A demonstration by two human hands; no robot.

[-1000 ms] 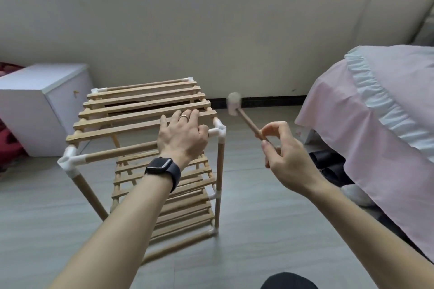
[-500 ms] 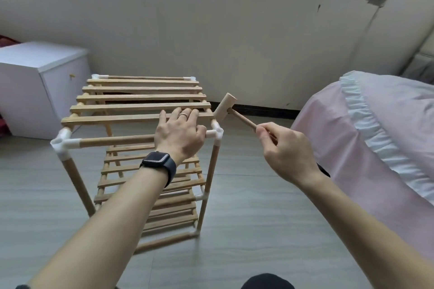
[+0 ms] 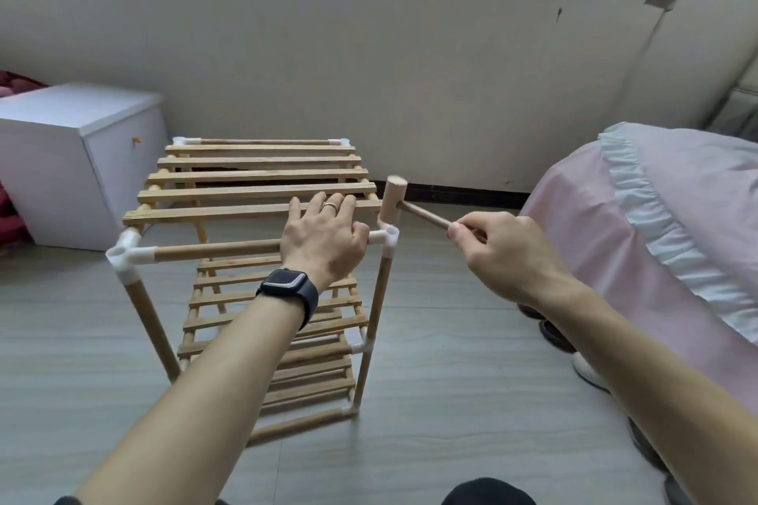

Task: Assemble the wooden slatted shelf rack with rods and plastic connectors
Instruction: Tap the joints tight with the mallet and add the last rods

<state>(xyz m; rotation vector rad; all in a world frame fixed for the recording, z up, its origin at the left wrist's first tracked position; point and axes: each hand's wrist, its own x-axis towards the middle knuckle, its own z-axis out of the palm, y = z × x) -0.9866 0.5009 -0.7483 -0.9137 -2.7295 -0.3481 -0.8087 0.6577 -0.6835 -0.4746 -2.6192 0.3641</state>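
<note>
The wooden slatted rack (image 3: 254, 193) stands upright on the floor, its rods joined by white plastic connectors. My left hand (image 3: 324, 238) lies flat with straight fingers on the top front rod (image 3: 213, 251) and the nearest slat. My right hand (image 3: 504, 254) grips the handle of a small wooden mallet (image 3: 393, 197). The mallet head sits on or just above the right side rail, close behind the front right corner connector (image 3: 387, 238). Lower slatted shelves show beneath my left arm.
A white cabinet (image 3: 82, 160) stands left of the rack against the wall. A bed with a pink ruffled cover (image 3: 664, 242) fills the right side, with shoes (image 3: 553, 334) on the floor beside it. Grey plank floor surrounds the rack.
The mallet head has swung down from above the corner to the rack's right top rail. My view has tilted up, showing the window. My left hand stays pressed on the top.
</note>
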